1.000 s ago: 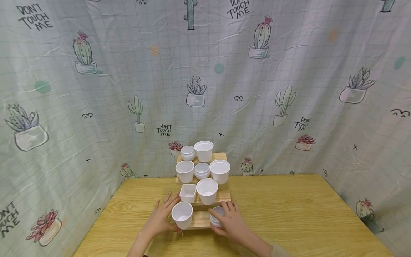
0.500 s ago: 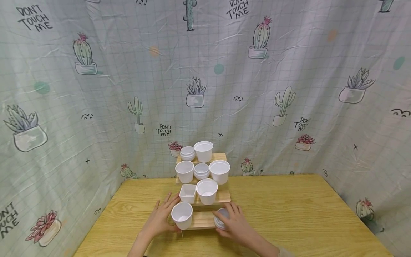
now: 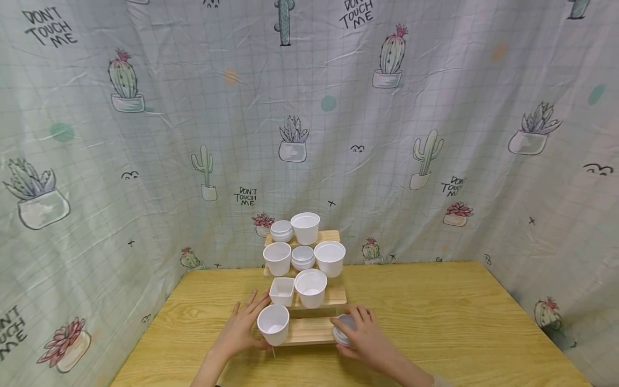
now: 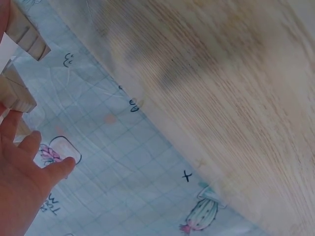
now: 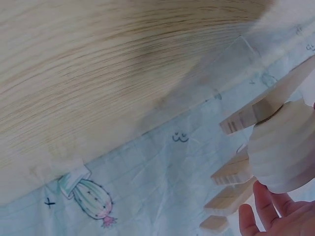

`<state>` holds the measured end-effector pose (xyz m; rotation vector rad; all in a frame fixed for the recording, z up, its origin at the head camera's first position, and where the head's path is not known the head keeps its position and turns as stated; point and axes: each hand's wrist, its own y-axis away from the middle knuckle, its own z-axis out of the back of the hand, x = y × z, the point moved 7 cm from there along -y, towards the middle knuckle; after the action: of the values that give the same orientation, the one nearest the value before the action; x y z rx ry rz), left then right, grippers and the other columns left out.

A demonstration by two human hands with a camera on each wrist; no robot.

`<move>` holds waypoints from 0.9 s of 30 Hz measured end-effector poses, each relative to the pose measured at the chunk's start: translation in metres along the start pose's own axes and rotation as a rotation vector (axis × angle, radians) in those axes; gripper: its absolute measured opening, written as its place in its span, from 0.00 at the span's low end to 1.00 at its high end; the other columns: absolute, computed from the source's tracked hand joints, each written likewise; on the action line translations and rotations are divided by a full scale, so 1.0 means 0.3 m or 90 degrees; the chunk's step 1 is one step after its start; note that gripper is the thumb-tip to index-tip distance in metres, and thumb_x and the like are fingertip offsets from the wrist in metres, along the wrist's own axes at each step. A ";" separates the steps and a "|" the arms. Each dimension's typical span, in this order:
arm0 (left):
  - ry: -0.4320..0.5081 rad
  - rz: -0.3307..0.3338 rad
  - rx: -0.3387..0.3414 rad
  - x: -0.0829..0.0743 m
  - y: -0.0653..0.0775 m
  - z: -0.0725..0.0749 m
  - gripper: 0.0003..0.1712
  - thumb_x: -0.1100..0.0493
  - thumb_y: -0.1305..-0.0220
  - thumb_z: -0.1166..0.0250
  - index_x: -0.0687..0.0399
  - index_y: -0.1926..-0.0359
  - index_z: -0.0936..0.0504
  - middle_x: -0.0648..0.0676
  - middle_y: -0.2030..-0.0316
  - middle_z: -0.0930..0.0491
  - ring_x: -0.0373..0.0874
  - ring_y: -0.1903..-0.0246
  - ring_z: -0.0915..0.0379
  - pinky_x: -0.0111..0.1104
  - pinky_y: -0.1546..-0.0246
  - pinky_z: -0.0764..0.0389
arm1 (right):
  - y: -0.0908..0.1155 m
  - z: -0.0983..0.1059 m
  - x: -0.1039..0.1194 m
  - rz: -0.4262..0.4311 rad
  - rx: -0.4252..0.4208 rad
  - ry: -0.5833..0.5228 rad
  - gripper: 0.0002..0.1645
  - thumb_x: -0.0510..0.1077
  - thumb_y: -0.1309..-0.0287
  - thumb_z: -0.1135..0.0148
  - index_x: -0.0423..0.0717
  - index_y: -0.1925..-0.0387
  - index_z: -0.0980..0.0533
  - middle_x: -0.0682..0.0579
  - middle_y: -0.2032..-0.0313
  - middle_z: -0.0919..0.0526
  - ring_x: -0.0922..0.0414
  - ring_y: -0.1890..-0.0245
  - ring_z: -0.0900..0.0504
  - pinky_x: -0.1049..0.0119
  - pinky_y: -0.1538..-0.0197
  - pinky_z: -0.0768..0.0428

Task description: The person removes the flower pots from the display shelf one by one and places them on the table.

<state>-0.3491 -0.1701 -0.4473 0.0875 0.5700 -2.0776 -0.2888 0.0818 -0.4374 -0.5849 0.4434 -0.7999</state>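
Observation:
A small white round pot (image 3: 344,330) with a ridged side is gripped between the thumb and fingers of my right hand (image 3: 369,337). It is at the right end of the lowest step of a wooden tiered stand (image 3: 309,329); the right wrist view shows its ribbed wall (image 5: 283,150) beside the step ends. My left hand (image 3: 238,329) rests at the stand's left side, its fingers spread and mostly straight, touching the step ends. Its thumb lies low by the front of a tapered white pot (image 3: 273,325) on the lowest step's left end.
Above stand a square pot (image 3: 282,291) and a round one (image 3: 310,288). Higher steps bear more white pots, among them one at the right (image 3: 330,258) and a tall one on top (image 3: 305,227). A cactus-print curtain (image 3: 309,107) hangs behind the wooden table (image 3: 416,306).
My right hand has moved right along the lowest step with the small round pot, from right of middle to the right end. The left hand has stayed in place.

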 end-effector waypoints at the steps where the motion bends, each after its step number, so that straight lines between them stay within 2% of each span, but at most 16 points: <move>1: -0.001 -0.002 0.000 0.000 0.001 0.000 0.63 0.41 0.80 0.23 0.47 0.35 0.40 0.51 0.35 0.40 0.58 0.34 0.51 0.67 0.44 0.49 | 0.004 0.000 -0.005 0.000 -0.001 0.003 0.34 0.58 0.67 0.30 0.60 0.52 0.26 0.49 0.57 0.30 0.52 0.59 0.31 0.57 0.60 0.30; 10: -0.010 -0.001 0.021 0.004 0.000 0.006 0.64 0.41 0.80 0.23 0.48 0.35 0.40 0.51 0.35 0.41 0.57 0.34 0.52 0.67 0.44 0.51 | 0.047 0.012 -0.066 -0.006 -0.037 -0.004 0.33 0.58 0.67 0.30 0.59 0.53 0.25 0.48 0.60 0.28 0.52 0.60 0.31 0.56 0.60 0.31; 15: -0.016 0.007 0.032 0.005 -0.001 0.008 0.65 0.40 0.80 0.24 0.49 0.35 0.41 0.51 0.35 0.42 0.56 0.33 0.53 0.66 0.43 0.51 | 0.071 0.017 -0.105 -0.015 -0.030 0.006 0.34 0.56 0.67 0.29 0.61 0.51 0.26 0.49 0.60 0.29 0.53 0.61 0.31 0.57 0.61 0.32; 17: -0.017 0.006 0.031 0.004 0.000 0.009 0.64 0.41 0.80 0.24 0.49 0.35 0.41 0.51 0.35 0.42 0.56 0.33 0.53 0.66 0.43 0.51 | 0.080 0.020 -0.118 -0.018 -0.024 0.011 0.28 0.60 0.58 0.35 0.61 0.51 0.27 0.49 0.60 0.28 0.53 0.60 0.31 0.57 0.61 0.32; 19: -0.015 0.006 0.030 0.004 0.000 0.008 0.64 0.41 0.79 0.23 0.49 0.35 0.40 0.50 0.35 0.41 0.56 0.33 0.53 0.66 0.43 0.51 | 0.088 0.023 -0.132 -0.024 -0.024 0.008 0.24 0.64 0.48 0.48 0.61 0.51 0.27 0.49 0.59 0.28 0.52 0.61 0.31 0.56 0.61 0.31; 22: -0.011 0.007 0.026 0.002 0.000 0.010 0.63 0.42 0.80 0.23 0.48 0.35 0.40 0.50 0.34 0.41 0.56 0.34 0.52 0.66 0.43 0.51 | 0.100 0.028 -0.155 -0.034 -0.020 0.015 0.32 0.67 0.43 0.70 0.60 0.51 0.27 0.48 0.59 0.28 0.50 0.60 0.30 0.53 0.60 0.29; 27: -0.010 0.006 0.020 -0.002 0.001 0.011 0.63 0.43 0.81 0.23 0.49 0.35 0.40 0.51 0.35 0.41 0.57 0.34 0.52 0.66 0.43 0.50 | 0.123 0.032 -0.187 -0.046 -0.021 0.030 0.36 0.68 0.43 0.76 0.58 0.51 0.27 0.47 0.59 0.28 0.50 0.60 0.30 0.53 0.61 0.28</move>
<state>-0.3480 -0.1711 -0.4443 0.0908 0.5268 -2.0771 -0.2984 0.1484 -0.4452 -0.6174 0.4811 -0.8780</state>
